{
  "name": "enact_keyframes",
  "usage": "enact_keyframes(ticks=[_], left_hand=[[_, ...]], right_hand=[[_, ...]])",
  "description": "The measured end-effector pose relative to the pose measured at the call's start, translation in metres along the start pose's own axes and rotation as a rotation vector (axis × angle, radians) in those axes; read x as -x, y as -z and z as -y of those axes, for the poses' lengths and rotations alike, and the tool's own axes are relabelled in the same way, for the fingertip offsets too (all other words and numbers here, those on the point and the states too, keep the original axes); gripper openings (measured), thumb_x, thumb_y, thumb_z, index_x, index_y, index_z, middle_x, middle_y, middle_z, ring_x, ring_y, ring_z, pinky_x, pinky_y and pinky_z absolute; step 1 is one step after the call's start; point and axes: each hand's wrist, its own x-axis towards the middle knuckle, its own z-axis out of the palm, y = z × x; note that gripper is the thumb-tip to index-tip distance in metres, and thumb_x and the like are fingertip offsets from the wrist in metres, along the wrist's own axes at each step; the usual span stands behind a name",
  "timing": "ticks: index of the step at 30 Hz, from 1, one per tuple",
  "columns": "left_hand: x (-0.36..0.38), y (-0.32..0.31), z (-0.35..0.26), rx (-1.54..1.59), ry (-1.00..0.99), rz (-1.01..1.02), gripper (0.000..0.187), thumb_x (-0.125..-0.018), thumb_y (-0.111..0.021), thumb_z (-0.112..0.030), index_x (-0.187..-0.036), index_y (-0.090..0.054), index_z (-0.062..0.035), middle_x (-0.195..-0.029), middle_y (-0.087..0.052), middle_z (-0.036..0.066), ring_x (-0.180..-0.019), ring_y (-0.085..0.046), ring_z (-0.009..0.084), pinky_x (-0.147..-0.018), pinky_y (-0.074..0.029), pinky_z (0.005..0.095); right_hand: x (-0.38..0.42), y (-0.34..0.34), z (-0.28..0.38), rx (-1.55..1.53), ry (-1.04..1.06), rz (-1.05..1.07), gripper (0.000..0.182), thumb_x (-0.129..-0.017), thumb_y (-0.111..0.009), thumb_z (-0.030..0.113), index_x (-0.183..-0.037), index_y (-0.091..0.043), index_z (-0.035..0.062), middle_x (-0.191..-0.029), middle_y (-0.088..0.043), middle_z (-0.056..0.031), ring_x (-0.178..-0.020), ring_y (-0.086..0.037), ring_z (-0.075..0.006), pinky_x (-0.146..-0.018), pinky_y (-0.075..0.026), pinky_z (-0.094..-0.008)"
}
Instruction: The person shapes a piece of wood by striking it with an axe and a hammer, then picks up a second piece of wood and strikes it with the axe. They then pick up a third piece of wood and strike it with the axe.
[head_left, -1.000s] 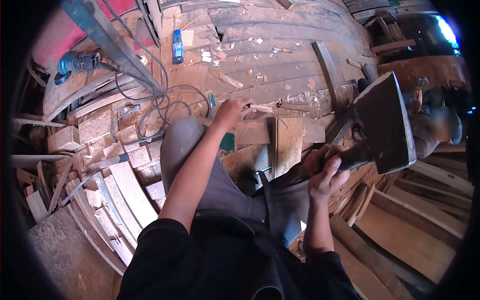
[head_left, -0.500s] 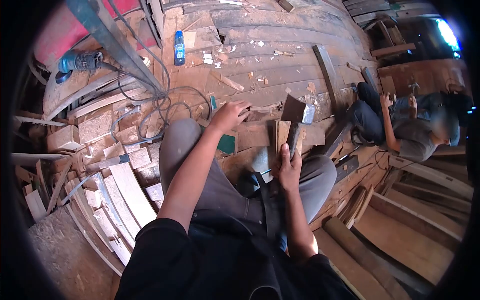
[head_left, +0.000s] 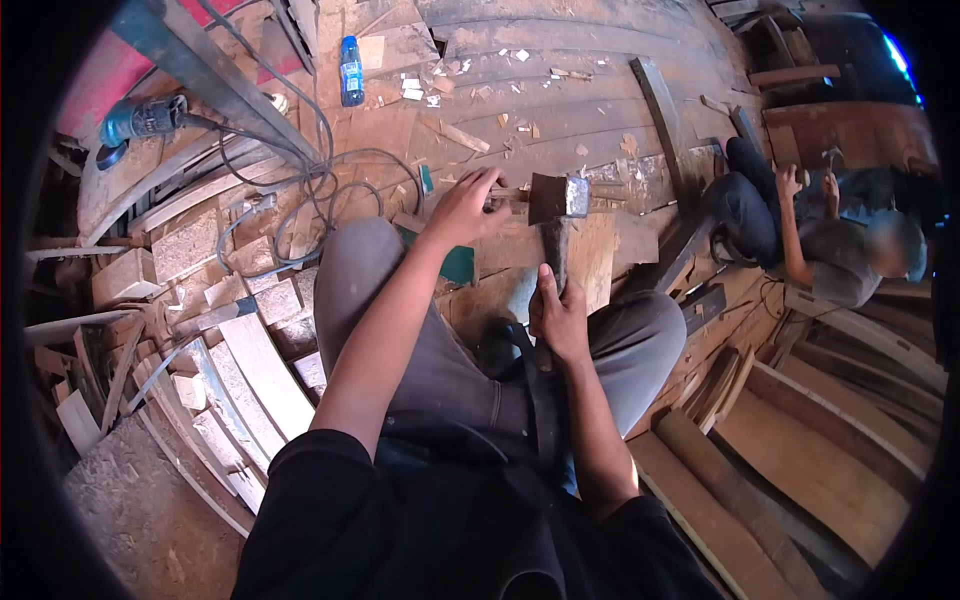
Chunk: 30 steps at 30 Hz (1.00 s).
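My right hand (head_left: pixel 560 322) is wrapped round the handle of a hatchet (head_left: pixel 553 200), thumb along the handle. The hatchet's dark blade points left and its shiny poll points right, over some narrow wood. My left hand (head_left: pixel 466 212) reaches forward with fingers and thumb curled round the left end of a wood strip (head_left: pixel 513 195), close to the blade. Part of the strip is hidden by the hatchet head. Under these lies a flat board (head_left: pixel 597 245), and a green piece (head_left: pixel 457 265) shows below my left wrist.
A blue-capped bottle (head_left: pixel 351 72) stands on the plank floor among wood chips. At left are a power tool (head_left: pixel 145 118), a looped cable (head_left: pixel 335 160) and stacked wood strips (head_left: pixel 265 370). Another person (head_left: pixel 845 255) sits at right, holding a hammer (head_left: pixel 831 158). A long beam (head_left: pixel 660 125) lies ahead.
The hatchet has moved left and its handle now points more straight ahead, closer to my left hand. The left hand has shifted slightly, its fingers more curled. The view has tilted a little.
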Motion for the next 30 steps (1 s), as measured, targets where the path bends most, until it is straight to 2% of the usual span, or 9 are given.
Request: enact_keyframes(ticks=[2,5,6,8,11,12,22,25,30], left_hand=[[-0.002,-0.026,0.017,0.22,0.115,-0.071,0.022,-0.093,-0.054,-0.025,-0.097,-0.055,-0.0033,-0.092,-0.063,0.015,-0.088,-0.061,0.0337,-0.078,-0.048,0.0422],[-0.003,-0.04,0.019,0.235,0.312,-0.053,0.027,-0.097,-0.048,-0.028,-0.094,-0.054,-0.0016,-0.09,-0.063,0.017,-0.086,-0.061,0.0324,-0.076,-0.048,0.04],[-0.005,-0.049,0.021,0.284,0.258,-0.107,0.029,-0.097,-0.048,-0.029,-0.093,-0.054,-0.0013,-0.088,-0.062,0.017,-0.085,-0.061,0.0324,-0.076,-0.047,0.0395],[-0.006,-0.069,0.022,0.381,0.157,-0.216,0.031,-0.098,-0.047,-0.031,-0.091,-0.053,-0.0008,-0.086,-0.062,0.018,-0.082,-0.061,0.0325,-0.074,-0.047,0.0385],[-0.007,-0.083,0.013,0.421,0.247,-0.213,0.034,-0.1,-0.043,-0.034,-0.095,-0.056,-0.0023,-0.082,-0.059,0.013,-0.08,-0.058,0.0204,-0.076,-0.045,0.0339],[-0.008,-0.082,0.011,0.337,0.331,-0.123,0.033,-0.1,-0.043,-0.032,-0.093,-0.053,-0.001,-0.078,-0.056,0.015,-0.075,-0.057,0.0233,-0.071,-0.045,0.0372],[-0.018,-0.104,0.016,0.324,0.201,-0.375,0.026,-0.099,-0.038,-0.023,-0.091,-0.046,0.0004,-0.081,-0.056,0.026,-0.082,-0.055,0.046,-0.071,-0.042,0.048],[-0.014,-0.104,0.019,0.339,0.176,-0.431,0.026,-0.099,-0.038,-0.023,-0.089,-0.046,0.0007,-0.079,-0.056,0.026,-0.081,-0.055,0.0459,-0.071,-0.042,0.0484],[-0.013,-0.099,0.021,0.443,0.223,-0.356,0.026,-0.098,-0.038,-0.021,-0.089,-0.046,0.0013,-0.076,-0.055,0.025,-0.078,-0.055,0.0457,-0.069,-0.042,0.0485]], right_hand=[[0.001,-0.002,-0.004,0.056,0.044,-0.035,0.033,-0.1,-0.05,0.033,-0.079,-0.042,0.0087,-0.052,-0.04,0.0028,-0.039,-0.04,-0.0068,-0.035,-0.034,-0.0251],[-0.003,0.0,-0.015,0.096,0.079,-0.081,0.036,-0.099,-0.051,0.036,-0.076,-0.038,0.0116,-0.051,-0.036,0.0045,-0.038,-0.033,-0.0053,-0.034,-0.026,-0.0241],[0.0,0.004,-0.01,0.06,0.053,-0.066,0.035,-0.1,-0.05,0.034,-0.078,-0.042,0.0077,-0.05,-0.041,0.0024,-0.038,-0.04,-0.007,-0.035,-0.033,-0.0252],[0.001,0.007,-0.011,0.046,0.053,-0.073,0.035,-0.1,-0.049,0.034,-0.078,-0.042,0.0077,-0.05,-0.041,0.0024,-0.038,-0.04,-0.007,-0.035,-0.033,-0.0252],[0.004,0.007,-0.012,0.075,0.063,-0.096,0.037,-0.1,-0.049,0.036,-0.076,-0.041,0.0078,-0.049,-0.04,0.0025,-0.038,-0.04,-0.0069,-0.035,-0.033,-0.0248],[0.004,0.008,-0.012,0.069,0.058,-0.104,0.038,-0.1,-0.049,0.036,-0.076,-0.041,0.0078,-0.049,-0.04,0.0024,-0.038,-0.04,-0.0069,-0.035,-0.033,-0.0246],[0.008,0.016,-0.007,-0.02,0.133,-0.131,0.036,-0.099,-0.052,0.034,-0.076,-0.042,0.0085,-0.053,-0.041,0.0027,-0.039,-0.039,-0.0065,-0.035,-0.032,-0.0234],[0.012,0.037,0.016,0.133,0.591,-0.232,0.035,-0.099,-0.051,0.036,-0.081,-0.046,0.0066,-0.055,-0.043,0.0012,-0.04,-0.038,-0.0065,-0.035,-0.03,-0.0232],[0.042,0.018,0.11,-0.124,1.043,-0.083,0.043,-0.097,-0.049,0.044,-0.093,-0.043,0.0016,-0.057,-0.044,-0.0042,-0.041,-0.04,-0.0083,-0.034,-0.03,-0.0226]])
